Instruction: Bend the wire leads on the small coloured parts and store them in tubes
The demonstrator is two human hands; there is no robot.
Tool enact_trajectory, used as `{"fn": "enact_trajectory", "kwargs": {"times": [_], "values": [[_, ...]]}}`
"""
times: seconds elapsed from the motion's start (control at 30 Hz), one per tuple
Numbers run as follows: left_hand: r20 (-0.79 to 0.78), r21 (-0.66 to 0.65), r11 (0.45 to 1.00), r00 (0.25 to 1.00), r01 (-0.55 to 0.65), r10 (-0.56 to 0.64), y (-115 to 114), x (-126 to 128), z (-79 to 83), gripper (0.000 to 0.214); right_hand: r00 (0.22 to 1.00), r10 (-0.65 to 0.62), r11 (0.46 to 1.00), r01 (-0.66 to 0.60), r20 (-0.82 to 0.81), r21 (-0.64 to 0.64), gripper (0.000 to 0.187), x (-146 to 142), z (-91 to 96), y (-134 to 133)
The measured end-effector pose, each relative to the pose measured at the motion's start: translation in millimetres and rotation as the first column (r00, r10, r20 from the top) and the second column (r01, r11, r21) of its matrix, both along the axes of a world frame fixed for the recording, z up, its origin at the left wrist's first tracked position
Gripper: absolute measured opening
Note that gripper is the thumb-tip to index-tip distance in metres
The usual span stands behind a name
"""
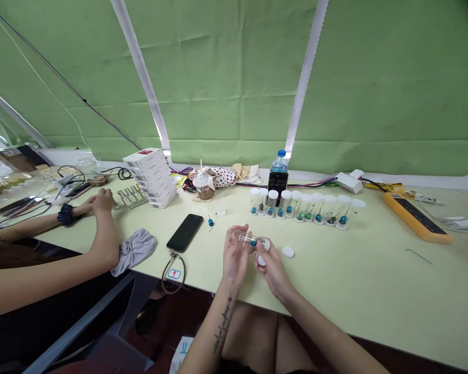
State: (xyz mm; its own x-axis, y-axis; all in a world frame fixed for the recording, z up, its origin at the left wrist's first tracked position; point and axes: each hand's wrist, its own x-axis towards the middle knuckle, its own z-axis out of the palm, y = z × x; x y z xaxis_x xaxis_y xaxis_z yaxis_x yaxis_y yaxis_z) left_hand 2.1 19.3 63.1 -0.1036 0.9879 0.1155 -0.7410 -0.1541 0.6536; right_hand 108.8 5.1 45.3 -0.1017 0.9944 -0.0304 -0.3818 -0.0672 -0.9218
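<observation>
Left forearm and right forearm rise from the bottom edge, bare, converging at centre. Tattoo runs along the inner left forearm. Left grip upright, palm turned right, fingertips pinched at top. Right grip just beside it, lower, back up, fingers curled closed.

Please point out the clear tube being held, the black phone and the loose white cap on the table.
clear tube [245, 238]: head view, middle of its body.
black phone [184, 232]: head view, screen centre.
white cap [287, 252]: head view, its top.
</observation>
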Motion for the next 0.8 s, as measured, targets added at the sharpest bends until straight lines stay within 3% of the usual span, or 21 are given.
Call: {"fn": "enact_trajectory", "kwargs": {"times": [0.1, 0.23, 0.37, 0.47, 0.53, 0.67, 0.8], "values": [[0.114, -0.128, 0.980, 0.983, 0.155, -0.141, 2, -7, -9.8, 0.034, 0.984, -0.132, 0.985, 0.117, 0.118, 0.124, 0.028, 15, 15.7, 18], [0.279, -0.335, 0.902, 0.943, 0.271, -0.180, 10, -13, -23.4, 0.042, 0.901, -0.093, 0.955, -0.041, 0.425, 0.295, 0.036, 30, 46.7, 33], [0.401, -0.372, 0.868, 0.900, 0.329, -0.170, 15, -3, -31.2, 0.041, 0.732, -0.205, 0.875, -0.161, 0.650, 0.456, 0.038, 24, 70.2, 29], [0.461, -0.360, 0.863, 0.872, 0.353, -0.165, 18, 2, -33.7, 0.039, 0.681, -0.363, 0.787, -0.142, 0.636, 0.601, 0.040, 15, 67.6, 23], [0.474, -0.388, 0.863, 0.873, 0.324, -0.114, 20, 1, -35.1, 0.035, 0.662, -0.382, 0.751, -0.183, 0.644, 0.634, 0.039, 10, 58.6, 22], [0.466, -0.434, 0.864, 0.884, 0.254, -0.025, 24, -2, -36.4, 0.027, 0.635, -0.382, 0.754, -0.205, 0.671, 0.624, 0.037, 3, 45.6, 26], [0.405, -0.396, 0.889, 0.913, 0.231, -0.057, 25, -2, -34.9, 0.026, 0.694, -0.373, 0.789, -0.111, 0.615, 0.604, 0.038, 6, 44.9, 41]]}}
